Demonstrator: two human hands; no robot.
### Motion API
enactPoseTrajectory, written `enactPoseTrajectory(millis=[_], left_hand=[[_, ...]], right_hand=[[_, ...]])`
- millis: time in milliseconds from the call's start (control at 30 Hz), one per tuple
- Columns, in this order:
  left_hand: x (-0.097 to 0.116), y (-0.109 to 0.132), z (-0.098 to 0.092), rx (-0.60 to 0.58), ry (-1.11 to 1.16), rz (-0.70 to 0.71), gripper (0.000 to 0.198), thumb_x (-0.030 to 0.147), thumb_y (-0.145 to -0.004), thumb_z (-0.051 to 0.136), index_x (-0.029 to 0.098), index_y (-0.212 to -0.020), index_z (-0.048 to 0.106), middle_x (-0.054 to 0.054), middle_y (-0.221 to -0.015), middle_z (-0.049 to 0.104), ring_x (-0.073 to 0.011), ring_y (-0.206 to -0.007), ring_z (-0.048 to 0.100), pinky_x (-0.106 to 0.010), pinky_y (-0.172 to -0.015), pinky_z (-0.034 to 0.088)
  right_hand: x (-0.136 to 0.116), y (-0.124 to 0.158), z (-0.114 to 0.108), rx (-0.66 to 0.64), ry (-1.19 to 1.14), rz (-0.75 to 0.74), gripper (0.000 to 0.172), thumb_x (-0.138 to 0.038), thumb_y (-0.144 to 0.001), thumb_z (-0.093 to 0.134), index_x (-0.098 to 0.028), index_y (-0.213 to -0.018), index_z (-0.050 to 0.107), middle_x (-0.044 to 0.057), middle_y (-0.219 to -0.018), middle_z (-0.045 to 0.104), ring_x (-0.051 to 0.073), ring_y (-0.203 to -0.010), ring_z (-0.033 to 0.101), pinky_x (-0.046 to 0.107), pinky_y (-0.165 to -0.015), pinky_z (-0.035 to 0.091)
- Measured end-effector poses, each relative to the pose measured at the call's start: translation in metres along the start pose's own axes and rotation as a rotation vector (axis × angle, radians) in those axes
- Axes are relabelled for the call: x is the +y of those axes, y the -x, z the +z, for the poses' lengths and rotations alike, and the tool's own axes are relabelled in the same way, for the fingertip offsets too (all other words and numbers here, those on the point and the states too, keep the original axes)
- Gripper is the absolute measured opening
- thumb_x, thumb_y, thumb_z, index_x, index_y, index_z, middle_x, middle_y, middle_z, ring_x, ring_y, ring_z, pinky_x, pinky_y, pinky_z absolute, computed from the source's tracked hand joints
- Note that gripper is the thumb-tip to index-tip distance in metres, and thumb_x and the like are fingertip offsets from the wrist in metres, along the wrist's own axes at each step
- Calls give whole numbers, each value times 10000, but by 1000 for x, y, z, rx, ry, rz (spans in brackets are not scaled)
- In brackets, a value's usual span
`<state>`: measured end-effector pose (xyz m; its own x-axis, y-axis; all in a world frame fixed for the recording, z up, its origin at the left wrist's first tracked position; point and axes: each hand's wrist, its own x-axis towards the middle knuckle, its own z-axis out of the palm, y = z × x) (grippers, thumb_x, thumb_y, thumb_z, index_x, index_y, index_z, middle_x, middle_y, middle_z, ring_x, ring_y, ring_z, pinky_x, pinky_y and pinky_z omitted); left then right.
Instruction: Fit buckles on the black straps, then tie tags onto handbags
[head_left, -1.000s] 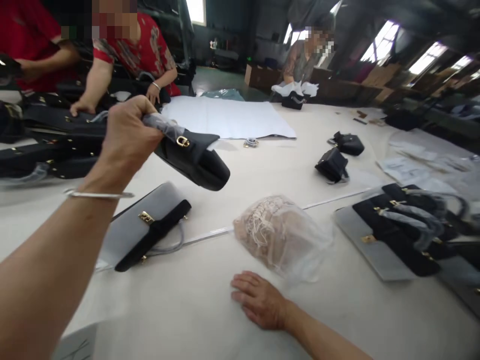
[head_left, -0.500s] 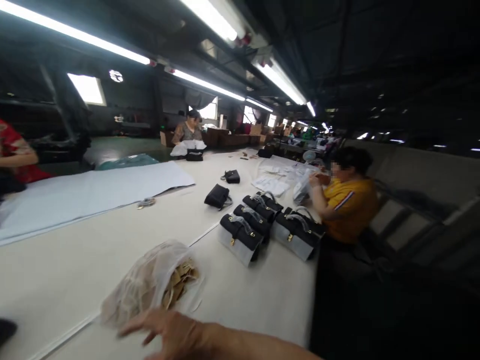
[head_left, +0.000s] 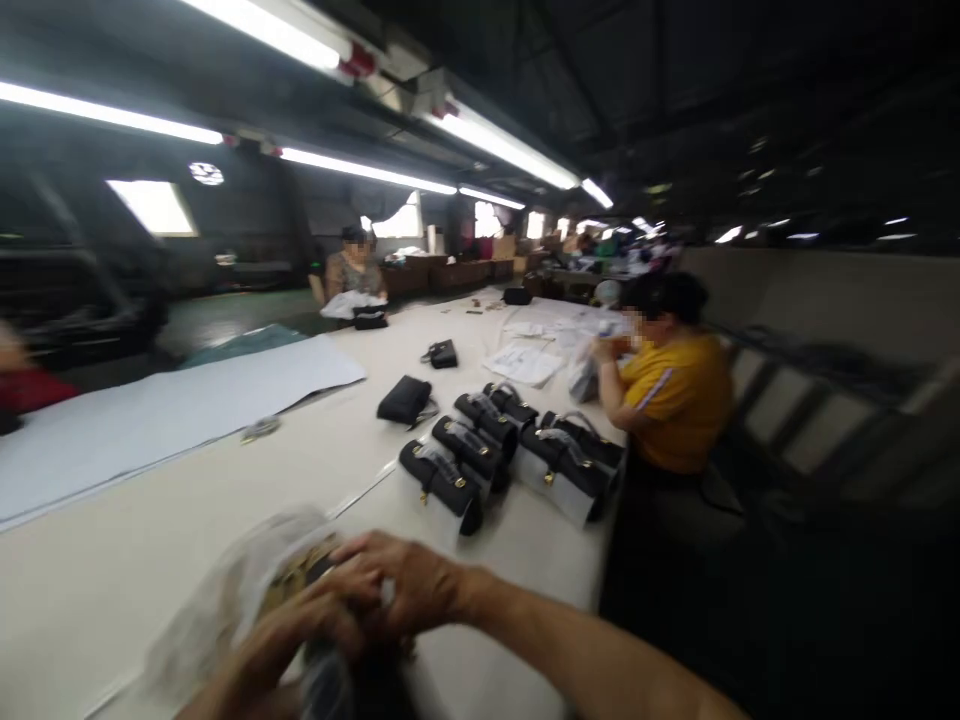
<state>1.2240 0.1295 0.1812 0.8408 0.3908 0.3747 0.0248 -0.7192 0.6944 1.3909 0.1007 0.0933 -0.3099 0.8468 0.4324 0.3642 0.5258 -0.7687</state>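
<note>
Close in front of me, my left hand [head_left: 311,625] and my right hand [head_left: 409,580] come together over a black handbag [head_left: 379,690] at the bottom edge. Its handle [head_left: 326,680] seems wrapped in clear plastic, and a bit of gold metal shows under my right hand. The fingers of both hands are curled on the bag; motion blur hides exactly where they grip. Just behind them lies a translucent plastic bag [head_left: 202,600] with brown pieces [head_left: 289,580] at its mouth, partly covered by my hands.
Several black handbags [head_left: 442,485] with gold clasps stand on the white table [head_left: 315,460]. Two more black bags [head_left: 405,400] lie farther left. White sheeting [head_left: 187,400] spreads along the left. A co-worker in yellow [head_left: 682,400] sits right; another person [head_left: 356,270] is across.
My left hand and the black handbag have come into view at the bottom. My right hand, earlier spread out by the plastic bag, has moved right and up and now curls on the handbag.
</note>
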Motion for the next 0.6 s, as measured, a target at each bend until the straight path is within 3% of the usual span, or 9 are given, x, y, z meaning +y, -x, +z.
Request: enactPoseTrajectory(millis=[33, 100, 167, 267, 333, 400, 533, 600], left_hand=[[2, 1, 4, -54, 11, -13, 182, 435, -803, 712, 255, -773, 717, -56, -1072, 718, -271, -1080, 641, -397, -980, 507], [5, -2, 15, -141, 122, -15, 135, 341, -852, 675, 213, -867, 713, -108, -1159, 688, -264, -1141, 618, -392, -1036, 466], [1, -7, 27, -67, 160, 0, 122, 266, -847, 682, 204, -950, 704, -118, -1212, 660, -248, -1173, 599, -376, -1052, 450], [-18, 0, 47, 83, 106, -75, 317, 241, -843, 688, 233, -1158, 659, -122, -1335, 575, -234, -1232, 555, -364, -1068, 435], [-36, 23, 63, 211, 57, -221, 459, 267, -837, 698, 260, -1282, 589, -116, -1388, 537, -234, -1259, 529, -362, -1066, 436], [-56, 57, 78, 337, 39, -415, 447, 267, -840, 685, 259, -1277, 592, -96, -1315, 603, -225, -1186, 572, -350, -1016, 469], [-102, 129, 95, 415, -18, -814, 180, 202, -843, 608, 209, -990, 712, -52, -986, 729, -179, -884, 659, -304, -855, 528], [-120, 149, 94, 451, -84, -939, 158, 187, -833, 587, 198, -931, 711, -49, -951, 732, -174, -846, 664, -296, -823, 532]], right_hand=[[-6, 4, -10, 38, -12, -7, 426, -255, -646, 819, -160, -1044, 696, 96, -1211, 673, 240, -1158, 598, 309, -1012, 456], [-8, 13, -30, 43, -79, 20, 182, -265, -774, 694, -156, -920, 698, 68, -1009, 727, 210, -953, 671, 307, -864, 529], [5, 18, -48, -19, -152, 36, 180, -286, -822, 655, -149, -936, 679, 58, -926, 719, 195, -837, 663, 289, -749, 526], [33, 24, -64, -51, 160, 111, 175, -340, -861, 603, -178, -801, 628, 10, -728, 641, 161, -671, 584, 265, -651, 473], [48, 33, -69, -162, 230, 125, 155, -312, -884, 547, -189, -912, 637, 35, -844, 674, 176, -750, 612, 284, -726, 484], [62, 43, -72, -255, 230, 161, 189, -287, -896, 500, -203, -1009, 627, 59, -967, 693, 191, -841, 637, 300, -792, 487], [97, 56, -76, -251, 239, 353, 116, -288, -871, 479, -215, -868, 569, 36, -797, 680, 190, -697, 627, 302, -691, 489], [113, 59, -77, -261, 244, 378, 170, -223, -812, 495, -207, -951, 592, 34, -795, 685, 192, -690, 642, 301, -683, 491]])
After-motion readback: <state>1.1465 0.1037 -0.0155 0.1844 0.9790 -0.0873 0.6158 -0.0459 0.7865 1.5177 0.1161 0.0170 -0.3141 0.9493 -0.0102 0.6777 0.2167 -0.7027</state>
